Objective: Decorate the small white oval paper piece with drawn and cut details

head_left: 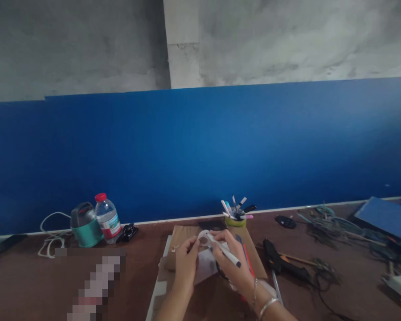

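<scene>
My left hand (187,262) is closed, its thumb and fingertips pinching the edge of a small white rounded piece (204,233) that looks like a paper cut-out. Between the fingers of my right hand (233,249) is a white pen with a dark end (232,257), its other end close to the white piece. Whether the tip touches the piece I cannot tell. Beneath both hands lie a sheet of white paper (207,264) and brown cardboard (255,254). Something red and dark blue (248,258) is partly hidden behind my right hand.
A yellow-green holder (235,221) with several pens stands behind the cardboard. To the right lie a black glue gun (284,263) and tangled wires (341,229). At left are a water bottle (109,220), a teal container (87,229) and a white cable (53,238). A blue partition (187,147) borders the table.
</scene>
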`<state>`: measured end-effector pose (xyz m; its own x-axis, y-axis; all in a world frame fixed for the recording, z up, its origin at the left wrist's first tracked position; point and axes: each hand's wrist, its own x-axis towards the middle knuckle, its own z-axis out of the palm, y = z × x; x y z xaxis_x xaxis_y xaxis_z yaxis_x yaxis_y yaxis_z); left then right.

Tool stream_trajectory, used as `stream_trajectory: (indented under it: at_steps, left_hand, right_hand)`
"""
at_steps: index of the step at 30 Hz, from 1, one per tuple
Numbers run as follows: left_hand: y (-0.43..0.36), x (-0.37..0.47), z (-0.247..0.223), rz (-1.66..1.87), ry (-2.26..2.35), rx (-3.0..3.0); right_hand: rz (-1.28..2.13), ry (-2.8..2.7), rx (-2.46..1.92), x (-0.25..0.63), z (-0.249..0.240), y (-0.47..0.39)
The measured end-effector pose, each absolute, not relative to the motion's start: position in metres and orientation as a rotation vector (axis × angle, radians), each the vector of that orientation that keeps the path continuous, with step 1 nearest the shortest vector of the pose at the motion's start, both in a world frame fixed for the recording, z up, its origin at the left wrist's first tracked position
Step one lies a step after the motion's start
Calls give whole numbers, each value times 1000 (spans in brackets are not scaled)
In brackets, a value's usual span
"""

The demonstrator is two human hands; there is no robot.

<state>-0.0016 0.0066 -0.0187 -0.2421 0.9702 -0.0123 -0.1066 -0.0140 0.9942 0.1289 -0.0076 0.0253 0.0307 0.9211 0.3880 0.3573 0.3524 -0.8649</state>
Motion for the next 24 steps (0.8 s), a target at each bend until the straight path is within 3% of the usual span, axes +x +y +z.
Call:
stream_trajectory:
  at_steps: [24]
  left_hand:
    - [6, -1, -17, 1430, 1283, 946]
  right_hand:
    - [689, -1560, -1161, 129, 34, -10]
